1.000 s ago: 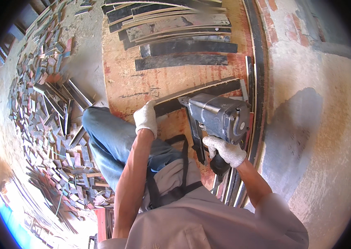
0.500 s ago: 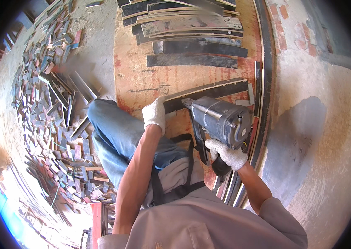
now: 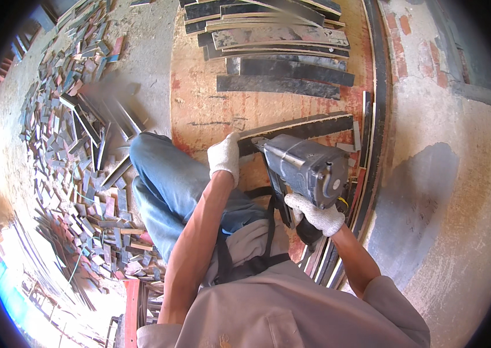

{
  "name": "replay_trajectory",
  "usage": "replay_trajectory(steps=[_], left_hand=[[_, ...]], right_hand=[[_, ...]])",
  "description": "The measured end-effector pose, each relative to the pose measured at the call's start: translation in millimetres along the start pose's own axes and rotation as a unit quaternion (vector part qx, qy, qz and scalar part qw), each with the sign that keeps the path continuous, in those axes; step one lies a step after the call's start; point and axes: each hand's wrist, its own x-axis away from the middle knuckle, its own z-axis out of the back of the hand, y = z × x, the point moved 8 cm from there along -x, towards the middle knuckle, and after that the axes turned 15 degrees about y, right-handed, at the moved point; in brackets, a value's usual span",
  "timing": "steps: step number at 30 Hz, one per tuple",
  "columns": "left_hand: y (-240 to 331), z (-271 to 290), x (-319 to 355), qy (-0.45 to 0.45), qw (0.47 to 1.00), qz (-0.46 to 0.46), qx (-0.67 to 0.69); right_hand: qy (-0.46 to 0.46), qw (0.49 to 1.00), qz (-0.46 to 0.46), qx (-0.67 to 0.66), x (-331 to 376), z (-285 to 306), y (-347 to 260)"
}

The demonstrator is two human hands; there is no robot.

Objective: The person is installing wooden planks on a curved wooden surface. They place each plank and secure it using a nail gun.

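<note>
My left hand (image 3: 224, 159), in a white knit glove, is closed on the left end of a black-faced wooden strip (image 3: 315, 129). The strip lies at a slight slant across a worn orange board (image 3: 190, 104). My right hand (image 3: 318, 216), gloved as well, wraps the handle of a dark grey nail gun (image 3: 303, 165). The tool's nose is over the strip, close to my left hand; whether it touches the wood I cannot tell. The tool's body hides part of the strip's near edge.
More black strips (image 3: 286, 72) lie stacked at the board's far end. Long narrow strips (image 3: 377, 87) run along its right side, beside a concrete floor (image 3: 431, 261). To the left spreads a heap of small offcuts (image 3: 60, 151), with longer pieces (image 3: 86, 124) on it.
The nail gun has shifted left along the strip, its nose now nearer my left hand. The whole view has moved a little. Both hands keep their hold.
</note>
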Motion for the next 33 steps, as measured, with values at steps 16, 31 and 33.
replay_trajectory(steps=[16, 31, 33], left_hand=[[132, 92, -47, 0.026, 0.833, -0.503, -0.231], [204, 202, -45, 0.213, 0.818, -0.531, -0.069], [184, 148, -23, 0.171, 0.815, -0.546, -0.092]], right_hand=[[0.135, 0.976, 0.136, 0.101, 24, -30, -17], [0.421, 0.751, 0.259, 0.437, -226, 171, -59], [0.380, 0.761, 0.220, 0.477, -263, 190, -44]])
